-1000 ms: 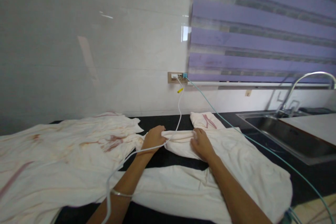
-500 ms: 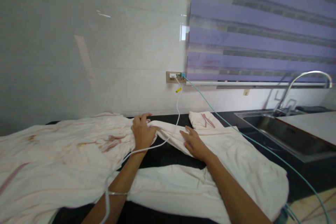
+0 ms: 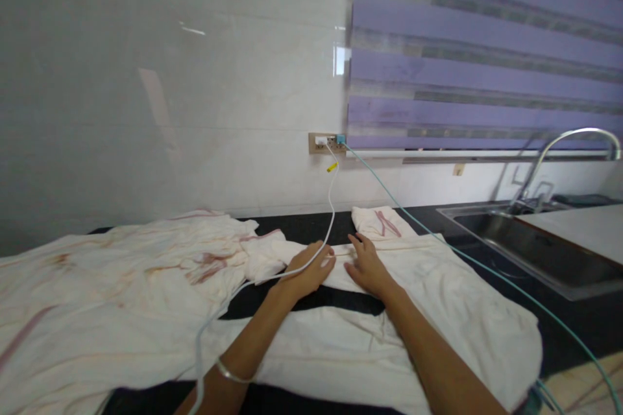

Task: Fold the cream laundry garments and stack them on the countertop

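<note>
A white cloth garment point(image 3: 428, 292) lies spread on the black countertop, with two long strips like trouser legs or sleeves running left. My left hand point(image 3: 309, 269) rests on the far strip, fingers laid over the cloth and partly bent. Close by on its right, my right hand point(image 3: 368, 266) touches the same strip with its fingers apart. A white cable point(image 3: 332, 207) crosses over my left hand and wrist. On the left is a rumpled white cloth point(image 3: 146, 298) with brown and reddish marks; the far strip's end meets it.
Behind the garment sits a small folded white cloth point(image 3: 382, 222) with a pink mark. A teal cable point(image 3: 487, 266) runs from the wall socket point(image 3: 327, 142) across the right side. At the right are a sink point(image 3: 549, 272), a faucet point(image 3: 579, 131) and a white board point(image 3: 584, 227).
My left hand has let go of the far strip's end and slid right and nearer along it, towards my right hand. The strip now lies flatter. My right hand has barely moved.
</note>
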The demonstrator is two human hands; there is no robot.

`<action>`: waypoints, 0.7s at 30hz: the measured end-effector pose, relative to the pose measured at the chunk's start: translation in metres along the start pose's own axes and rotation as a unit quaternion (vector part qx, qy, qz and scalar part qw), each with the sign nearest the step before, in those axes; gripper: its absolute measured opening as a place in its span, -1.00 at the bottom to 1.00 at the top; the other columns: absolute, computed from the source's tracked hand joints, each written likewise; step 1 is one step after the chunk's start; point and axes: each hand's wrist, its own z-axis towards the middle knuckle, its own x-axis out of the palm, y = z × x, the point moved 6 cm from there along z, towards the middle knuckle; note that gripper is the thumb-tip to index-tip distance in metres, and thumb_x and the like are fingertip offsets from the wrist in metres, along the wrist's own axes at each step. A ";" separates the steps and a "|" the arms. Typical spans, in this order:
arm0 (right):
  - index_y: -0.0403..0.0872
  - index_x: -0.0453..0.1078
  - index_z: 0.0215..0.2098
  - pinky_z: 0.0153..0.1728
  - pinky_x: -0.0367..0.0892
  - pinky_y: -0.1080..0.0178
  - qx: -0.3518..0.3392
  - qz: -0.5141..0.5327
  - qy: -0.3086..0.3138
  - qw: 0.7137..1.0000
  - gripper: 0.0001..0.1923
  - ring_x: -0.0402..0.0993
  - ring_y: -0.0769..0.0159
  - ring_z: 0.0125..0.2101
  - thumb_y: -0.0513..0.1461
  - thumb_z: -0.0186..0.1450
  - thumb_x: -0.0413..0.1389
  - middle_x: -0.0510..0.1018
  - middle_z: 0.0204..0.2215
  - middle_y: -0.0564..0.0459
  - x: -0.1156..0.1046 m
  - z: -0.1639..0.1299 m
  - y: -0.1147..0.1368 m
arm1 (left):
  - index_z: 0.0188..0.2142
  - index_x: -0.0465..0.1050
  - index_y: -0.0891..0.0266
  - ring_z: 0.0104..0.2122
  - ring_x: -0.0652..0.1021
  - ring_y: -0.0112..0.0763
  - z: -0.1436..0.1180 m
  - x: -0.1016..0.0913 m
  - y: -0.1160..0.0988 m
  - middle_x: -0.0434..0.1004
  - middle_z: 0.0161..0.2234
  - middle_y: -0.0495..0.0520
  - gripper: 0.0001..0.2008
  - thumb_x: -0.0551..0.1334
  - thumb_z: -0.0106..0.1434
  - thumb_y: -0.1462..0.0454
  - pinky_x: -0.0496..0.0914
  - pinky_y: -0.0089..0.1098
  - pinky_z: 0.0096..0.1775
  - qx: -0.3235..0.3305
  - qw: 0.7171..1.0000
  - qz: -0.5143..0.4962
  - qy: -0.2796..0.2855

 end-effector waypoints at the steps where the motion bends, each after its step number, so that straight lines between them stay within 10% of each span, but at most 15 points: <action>1: -0.19 0.13 0.36 0.29 0.15 -0.13 0.001 0.006 -0.014 1.000 -0.28 0.08 -0.04 0.31 -0.21 0.28 0.15 0.18 0.27 -0.34 -0.004 0.000 0.001 | -0.10 0.47 0.11 -0.08 0.54 -0.26 -0.002 0.009 -0.003 0.54 -0.10 0.06 -0.73 0.04 0.45 0.11 0.40 -0.30 -0.03 -0.016 0.999 0.016 0.033; 10: -0.08 0.44 -0.21 -0.03 0.34 0.20 0.044 -0.021 0.039 0.998 -0.85 0.40 0.22 -0.14 -0.28 0.40 0.01 0.44 -0.22 -0.07 -0.008 0.003 0.007 | -0.10 0.50 0.18 -0.12 0.59 -0.06 -0.005 0.016 0.024 0.58 -0.19 0.20 -0.74 0.08 0.41 0.16 0.40 -0.13 -0.07 -0.173 0.972 0.139 0.072; 21: -0.07 0.41 0.08 0.17 0.21 0.02 0.106 -0.097 0.108 0.984 -0.67 0.38 0.05 0.11 -0.15 0.43 -0.01 0.52 0.06 -0.17 -0.003 0.001 0.005 | 0.39 0.17 0.28 0.41 0.07 0.19 -0.016 0.034 0.038 0.08 0.42 0.34 -0.29 -0.05 0.44 -0.10 -0.12 0.10 0.36 -0.192 0.963 0.148 0.114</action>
